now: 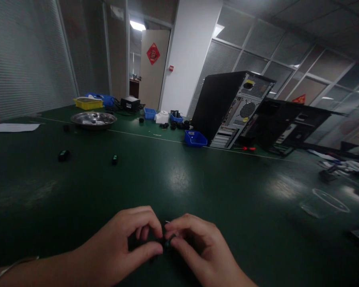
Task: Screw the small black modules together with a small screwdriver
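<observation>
Working far from bin (pixel 195 139), right hand (pixel 206 242) pinches dark part (pixel 169 240); left hand's (pixel 119 238) grip unclear.

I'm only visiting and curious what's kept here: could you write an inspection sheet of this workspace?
Surface: dark green table, glossy with light reflections.
Work pieces: small dark piece at the right hand's fingertips, details unclear; two black blocks lie farther off.
Clutter: metal bowl, blue bin, computer tower, clear container.
Hands: right appears to pinch the piece; left hand is close beside it, contact unclear.
Cables: dark tangle, apparently cables, by a black box.
Surroundings: door with red sign, white pillar, glazed partitions.
</observation>
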Available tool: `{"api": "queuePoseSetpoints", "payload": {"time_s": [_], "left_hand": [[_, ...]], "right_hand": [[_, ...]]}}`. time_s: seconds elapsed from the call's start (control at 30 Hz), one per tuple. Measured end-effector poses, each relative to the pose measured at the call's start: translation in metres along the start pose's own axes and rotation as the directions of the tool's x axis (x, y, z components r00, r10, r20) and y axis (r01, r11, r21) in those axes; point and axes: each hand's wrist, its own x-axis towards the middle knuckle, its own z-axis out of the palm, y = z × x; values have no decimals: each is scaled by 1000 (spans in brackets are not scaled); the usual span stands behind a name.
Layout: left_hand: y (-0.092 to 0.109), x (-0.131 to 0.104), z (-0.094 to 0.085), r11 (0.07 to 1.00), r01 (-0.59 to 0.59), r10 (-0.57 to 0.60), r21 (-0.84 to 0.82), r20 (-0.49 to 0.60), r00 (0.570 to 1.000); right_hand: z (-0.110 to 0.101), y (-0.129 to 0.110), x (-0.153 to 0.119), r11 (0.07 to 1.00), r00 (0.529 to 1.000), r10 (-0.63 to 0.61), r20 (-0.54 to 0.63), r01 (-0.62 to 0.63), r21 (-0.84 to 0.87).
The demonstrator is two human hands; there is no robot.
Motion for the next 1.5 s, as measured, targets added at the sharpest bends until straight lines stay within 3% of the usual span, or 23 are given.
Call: {"api": "queuePoseSetpoints", "payload": {"time_s": [0.17, 0.4, 0.57, 0.67, 0.9, 1.07, 1.27, 1.4, 1.5], "left_hand": [[5, 2, 3, 996, 40, -41, -81, -7, 999], [4, 1, 5, 975, -36, 22, -217, -64, 998], [3, 1, 4, 971, 24, -44, -239, -75, 996], [1, -1, 5, 973, -8, -8, -231, -70, 998], [2, -3, 3, 979, -139, 131, -151, -56, 990], [-1, -1, -11, 970, -222, 227, -101, 47, 973], [-3, 3, -23, 970, -237, 244, -59, 228, 942], [-2, 5, -22, 959, -279, 282, -48, 259, 924], [-4, 6, -16, 967, -255, 254, -27, 252, 934]], "right_hand": [[4, -4, 2, 986, 991, -135, 18, 136, -97], [7, -5, 2, 950, 965, -259, -41, 247, -192], [7, -2, 0, 925, 960, -278, 22, 274, -262], [8, -2, 0, 922, 960, -277, 50, 280, -268], [6, -6, 3, 954, 983, -178, 52, 185, -235], [1, -5, 0, 970, 994, -107, -17, 101, -219], [0, -4, -3, 993, 998, -22, -65, 15, -115], [2, -4, -3, 997, 999, 7, -34, -9, -78], [3, -6, -3, 988, 999, 50, 1, -49, -148]]}}
